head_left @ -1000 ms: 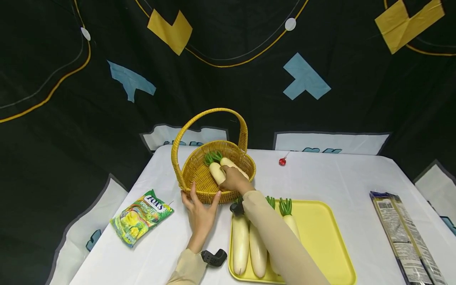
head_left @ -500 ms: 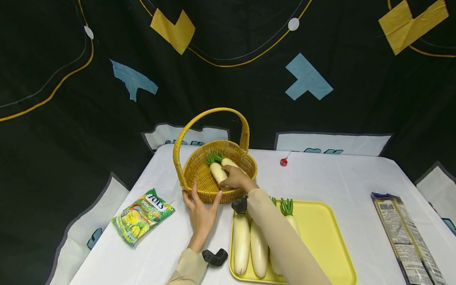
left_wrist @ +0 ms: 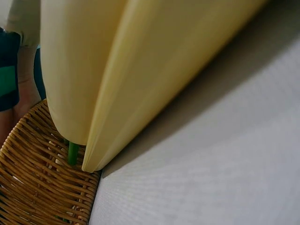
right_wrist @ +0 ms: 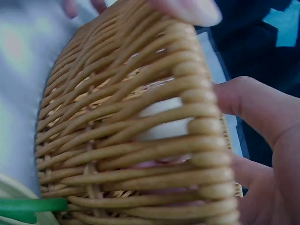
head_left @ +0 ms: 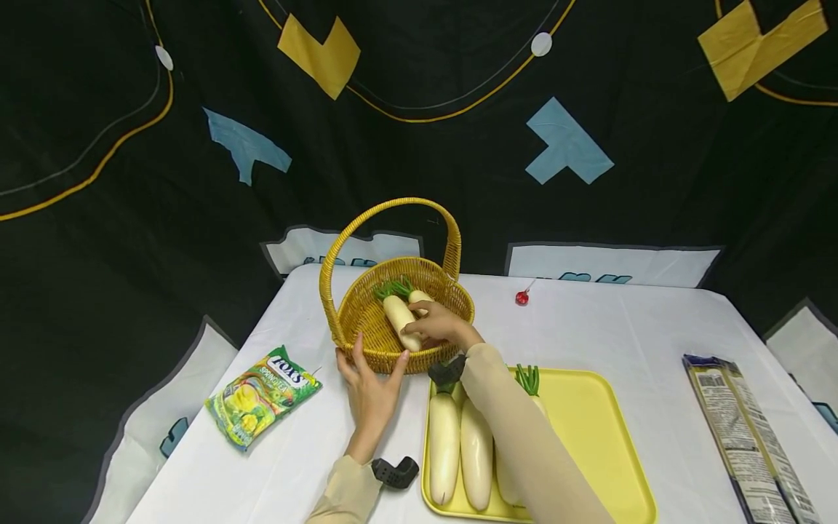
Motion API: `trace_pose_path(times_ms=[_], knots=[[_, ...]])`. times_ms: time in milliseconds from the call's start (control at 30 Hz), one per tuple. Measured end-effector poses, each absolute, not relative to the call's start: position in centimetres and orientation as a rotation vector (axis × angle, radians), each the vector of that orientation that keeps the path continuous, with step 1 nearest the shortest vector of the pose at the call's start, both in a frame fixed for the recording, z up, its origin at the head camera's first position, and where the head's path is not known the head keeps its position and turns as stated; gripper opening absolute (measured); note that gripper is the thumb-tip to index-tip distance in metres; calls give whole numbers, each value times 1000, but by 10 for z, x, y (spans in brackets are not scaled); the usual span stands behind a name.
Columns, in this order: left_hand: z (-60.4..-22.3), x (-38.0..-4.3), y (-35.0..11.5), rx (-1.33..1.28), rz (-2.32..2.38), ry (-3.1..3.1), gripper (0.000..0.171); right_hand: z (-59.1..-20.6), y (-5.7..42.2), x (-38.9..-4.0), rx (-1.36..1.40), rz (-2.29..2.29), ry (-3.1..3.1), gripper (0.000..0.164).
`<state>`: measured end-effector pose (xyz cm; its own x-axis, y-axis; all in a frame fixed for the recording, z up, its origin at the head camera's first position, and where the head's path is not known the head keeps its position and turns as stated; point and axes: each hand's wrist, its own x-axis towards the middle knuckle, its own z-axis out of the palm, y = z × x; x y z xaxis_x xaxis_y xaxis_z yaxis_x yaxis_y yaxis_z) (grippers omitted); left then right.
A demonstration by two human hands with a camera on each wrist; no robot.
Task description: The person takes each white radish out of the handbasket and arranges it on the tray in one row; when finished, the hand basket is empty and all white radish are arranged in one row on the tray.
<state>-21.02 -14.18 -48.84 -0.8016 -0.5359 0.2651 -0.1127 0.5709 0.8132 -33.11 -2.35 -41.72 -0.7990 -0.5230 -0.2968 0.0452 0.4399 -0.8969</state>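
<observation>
Two white radishes with green tops lie in a yellow wicker basket point(head_left: 356, 320), the near radish point(head_left: 398, 316) lengthwise and the far radish point(head_left: 419, 296) partly covered by my right hand. My right hand point(head_left: 440, 324) reaches over the basket's right rim, its fingers loosely spread, the tips against the near radish's right side. My left hand point(head_left: 373, 397) holds the basket's front rim. In the right wrist view, a fingertip point(right_wrist: 199, 11) laps over the wicker rim. Several more white radishes point(head_left: 444, 447) lie on a yellow tray point(head_left: 589, 437), partly behind my right sleeve.
A green candy bag point(head_left: 262, 397) lies left of the basket. A red lollipop point(head_left: 521, 298) is near the back edge of the white-covered table. A long printed packet point(head_left: 746, 437) lies at the far right. Behind the table hangs a dark cloth point(head_left: 419, 160).
My right hand has drawn slightly right and back off the near radish, whose lower end now shows. My left hand stays on the basket. The view has shifted a little.
</observation>
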Motion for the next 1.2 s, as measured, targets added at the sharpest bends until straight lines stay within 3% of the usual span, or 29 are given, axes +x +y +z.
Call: trace_pose_path(times_ms=[533, 1200], knots=[[-490, -209, -138, 522, -1164, -2328, 87, -410, 3, -320, -491, -1711, 1850, 58], [-489, -212, -142, 519, -1192, -2329, 87, -394, 71, -250, -646, -1733, 1855, 63]])
